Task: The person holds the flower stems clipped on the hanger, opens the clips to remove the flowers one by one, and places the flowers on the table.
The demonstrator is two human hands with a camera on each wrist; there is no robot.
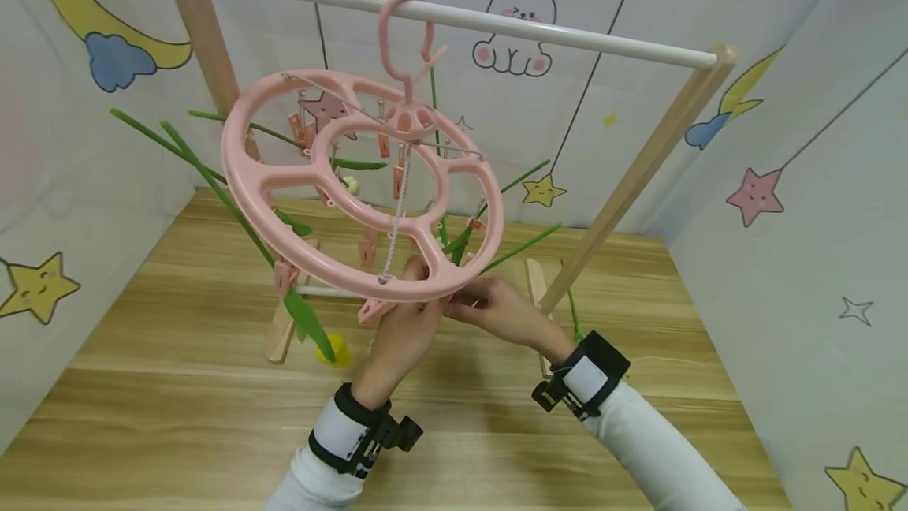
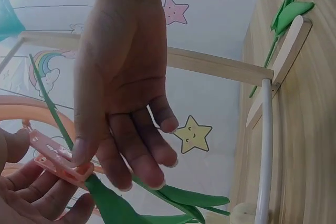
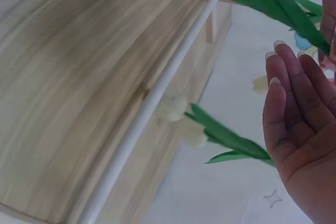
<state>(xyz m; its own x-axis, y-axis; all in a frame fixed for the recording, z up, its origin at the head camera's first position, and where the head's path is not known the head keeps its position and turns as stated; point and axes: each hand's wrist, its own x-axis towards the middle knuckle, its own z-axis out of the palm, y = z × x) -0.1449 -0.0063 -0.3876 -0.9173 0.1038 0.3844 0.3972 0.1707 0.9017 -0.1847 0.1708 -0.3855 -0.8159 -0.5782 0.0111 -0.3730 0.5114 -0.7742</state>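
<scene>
Since the slim green stem (image 2: pixel 51 102) looks bendy, my left hand (image 1: pixel 407 330) pinches it beside the pink plastic clip (image 2: pixel 59 156) my right hand (image 1: pixel 502 311) grips.

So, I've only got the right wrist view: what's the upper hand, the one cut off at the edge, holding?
Observer: The left wrist view shows it: the left hand grips a pink clip.
Operator: Cool! And what's up top?
Observer: A pink ring, hanging from a white bar; that's in the head view.
Operator: Any animal pictures?
Observer: Yes, a printed bunny, behind that bar.
</scene>
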